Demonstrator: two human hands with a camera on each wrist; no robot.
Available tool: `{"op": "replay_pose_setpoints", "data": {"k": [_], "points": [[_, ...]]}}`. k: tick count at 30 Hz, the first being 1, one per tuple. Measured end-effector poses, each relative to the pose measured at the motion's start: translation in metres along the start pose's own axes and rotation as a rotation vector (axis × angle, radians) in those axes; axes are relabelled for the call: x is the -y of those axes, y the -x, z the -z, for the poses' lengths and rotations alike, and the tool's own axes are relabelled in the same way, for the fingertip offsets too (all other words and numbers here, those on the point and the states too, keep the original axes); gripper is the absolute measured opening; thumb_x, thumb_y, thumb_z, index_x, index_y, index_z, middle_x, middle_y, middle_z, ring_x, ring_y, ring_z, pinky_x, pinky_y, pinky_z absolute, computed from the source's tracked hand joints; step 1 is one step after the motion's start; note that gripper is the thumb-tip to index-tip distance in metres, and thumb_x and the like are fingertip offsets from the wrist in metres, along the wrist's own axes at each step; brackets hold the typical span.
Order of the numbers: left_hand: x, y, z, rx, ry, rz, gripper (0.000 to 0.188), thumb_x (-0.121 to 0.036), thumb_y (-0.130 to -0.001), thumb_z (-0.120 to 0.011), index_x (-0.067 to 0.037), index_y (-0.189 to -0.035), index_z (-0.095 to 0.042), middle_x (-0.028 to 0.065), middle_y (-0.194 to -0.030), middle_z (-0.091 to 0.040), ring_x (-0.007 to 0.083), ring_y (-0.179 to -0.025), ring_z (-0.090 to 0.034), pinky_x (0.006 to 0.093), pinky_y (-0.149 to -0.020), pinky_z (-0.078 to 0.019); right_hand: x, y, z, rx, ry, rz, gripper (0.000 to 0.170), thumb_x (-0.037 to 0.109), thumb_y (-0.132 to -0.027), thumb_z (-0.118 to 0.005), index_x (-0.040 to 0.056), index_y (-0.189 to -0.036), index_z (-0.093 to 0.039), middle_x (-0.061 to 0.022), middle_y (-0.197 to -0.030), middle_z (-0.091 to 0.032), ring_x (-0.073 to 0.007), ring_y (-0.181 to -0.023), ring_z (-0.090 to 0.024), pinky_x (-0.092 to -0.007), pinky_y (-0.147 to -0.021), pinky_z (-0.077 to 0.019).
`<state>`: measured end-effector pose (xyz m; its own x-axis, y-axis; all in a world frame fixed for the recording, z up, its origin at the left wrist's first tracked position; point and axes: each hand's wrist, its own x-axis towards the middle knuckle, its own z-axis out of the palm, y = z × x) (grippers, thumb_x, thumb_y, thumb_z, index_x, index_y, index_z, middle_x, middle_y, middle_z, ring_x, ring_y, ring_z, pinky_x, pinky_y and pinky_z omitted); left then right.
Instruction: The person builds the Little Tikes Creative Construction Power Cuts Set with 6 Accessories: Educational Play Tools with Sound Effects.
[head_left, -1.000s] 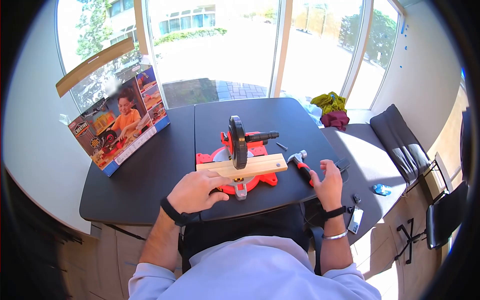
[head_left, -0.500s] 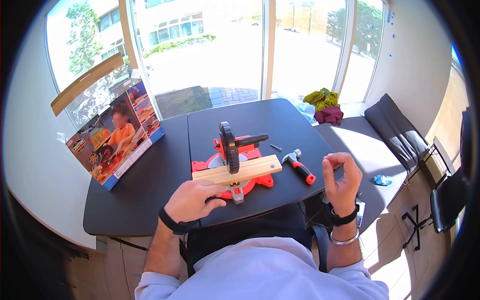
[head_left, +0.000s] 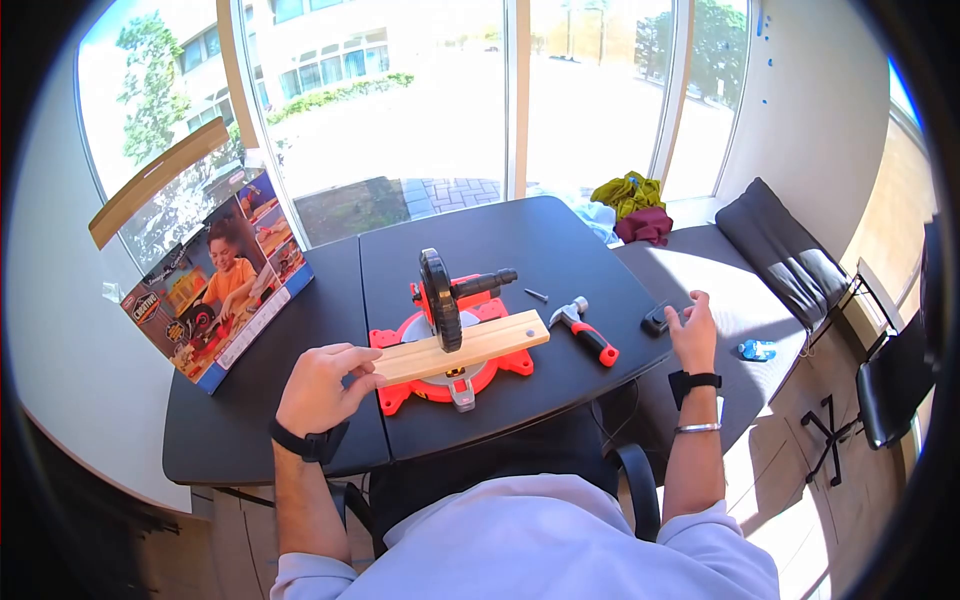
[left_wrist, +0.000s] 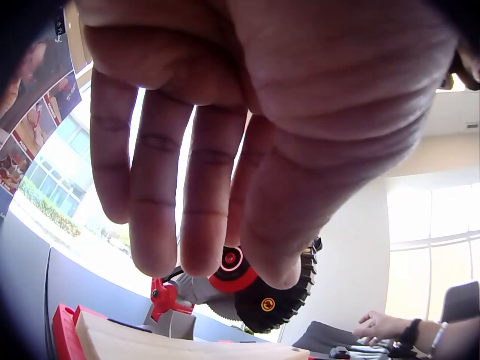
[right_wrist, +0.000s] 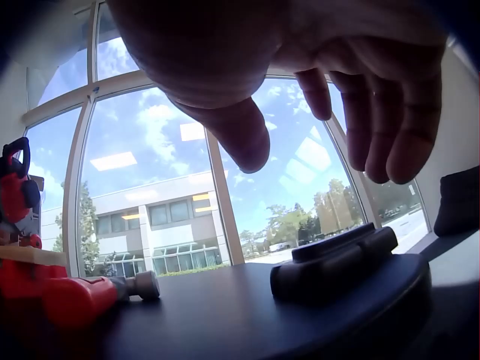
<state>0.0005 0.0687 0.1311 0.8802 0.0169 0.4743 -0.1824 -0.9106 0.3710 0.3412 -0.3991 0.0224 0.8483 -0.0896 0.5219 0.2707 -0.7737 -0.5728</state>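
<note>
A light wooden board (head_left: 480, 350) lies across a red toy miter saw (head_left: 440, 310), under its black ridged blade wheel. My left hand (head_left: 320, 385) is at the board's left end. In the left wrist view its fingers (left_wrist: 154, 187) hang loosely extended over the board, gripping nothing. My right hand (head_left: 695, 335) hovers beside a small black oblong object (head_left: 655, 320) near the table's right edge. In the right wrist view its relaxed fingers (right_wrist: 412, 127) are above that black object, with a gap between. A red-handled toy hammer (head_left: 588, 333) lies right of the saw.
A dark screw-like piece (head_left: 537, 295) lies behind the hammer. The toy's large printed box (head_left: 230, 280) stands on the table's left. Beyond the right edge is a grey bench with a blue-labelled bottle (head_left: 757, 350), clothes (head_left: 640, 210) and a dark cushion (head_left: 780, 240).
My right hand has gone from beside the hammer's handle to near the black object, its fingers loosening from a bent pose. My left hand has shifted left along the board. The view has turned slightly.
</note>
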Motion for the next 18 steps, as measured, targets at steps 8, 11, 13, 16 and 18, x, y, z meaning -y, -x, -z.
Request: {"op": "replay_pose_setpoints", "data": {"k": [8, 11, 13, 16, 18], "points": [[-0.001, -0.004, -0.009, 0.02, -0.043, -0.03, 0.023, -0.01, -0.087, -0.086, 0.0, -0.107, -0.078, 0.0145, -0.087, -0.077, 0.0285, -0.077, -0.076, 0.0362, -0.072, -0.0598, 0.009, -0.021, -0.029, 0.181, 0.364, -0.253, 0.096, 0.072, -0.095, -0.067, 0.0042, -0.158, -0.044, -0.0316, -0.138, -0.063, -0.0503, -0.12, -0.068, -0.0546, -0.101, -0.0559], [-0.002, -0.005, -0.01, -0.083, -0.034, -0.085, 0.019, -0.01, -0.088, -0.086, 0.0, -0.103, -0.079, 0.0144, -0.086, -0.077, 0.0281, -0.076, -0.076, 0.0352, -0.07, -0.0597, 0.023, -0.026, -0.032, 0.225, 0.417, -0.314, 0.101, 0.078, -0.091, -0.066, 0.0051, -0.159, -0.045, -0.0291, -0.135, -0.067, -0.0476, -0.121, -0.069, -0.0541, -0.101, -0.0568], [-0.007, -0.006, -0.008, -0.124, 0.024, -0.062, 0.015, -0.013, -0.088, -0.085, -0.002, -0.097, -0.079, 0.0152, -0.084, -0.076, 0.0321, -0.074, -0.074, 0.0383, -0.068, -0.0593, 0.019, -0.033, -0.037, 0.306, 0.433, -0.277, 0.095, 0.07, -0.089, -0.072, 0.0051, -0.155, -0.048, -0.0279, -0.132, -0.069, -0.0459, -0.121, -0.07, -0.0529, -0.102, -0.0571], [-0.005, -0.005, -0.008, -0.112, 0.019, -0.065, 0.015, -0.012, -0.088, -0.085, -0.002, -0.097, -0.078, 0.0152, -0.084, -0.076, 0.032, -0.074, -0.074, 0.0377, -0.068, -0.0593, 0.016, -0.045, -0.04, 0.431, 0.456, -0.225, 0.084, 0.055, -0.086, -0.08, 0.0055, -0.149, -0.054, -0.0259, -0.127, -0.073, -0.0425, -0.122, -0.071, -0.0503, -0.104, -0.0575], [-0.003, -0.004, -0.006, -0.114, 0.017, -0.059, 0.015, -0.012, -0.088, -0.085, -0.002, -0.097, -0.078, 0.0152, -0.084, -0.076, 0.032, -0.073, -0.074, 0.0376, -0.067, -0.0592, 0.02, -0.047, -0.038, 0.474, 0.46, -0.206, 0.079, 0.047, -0.083, -0.083, 0.0057, -0.145, -0.057, -0.0251, -0.125, -0.074, -0.0407, -0.123, -0.071, -0.0489, -0.104, -0.0577]]}}
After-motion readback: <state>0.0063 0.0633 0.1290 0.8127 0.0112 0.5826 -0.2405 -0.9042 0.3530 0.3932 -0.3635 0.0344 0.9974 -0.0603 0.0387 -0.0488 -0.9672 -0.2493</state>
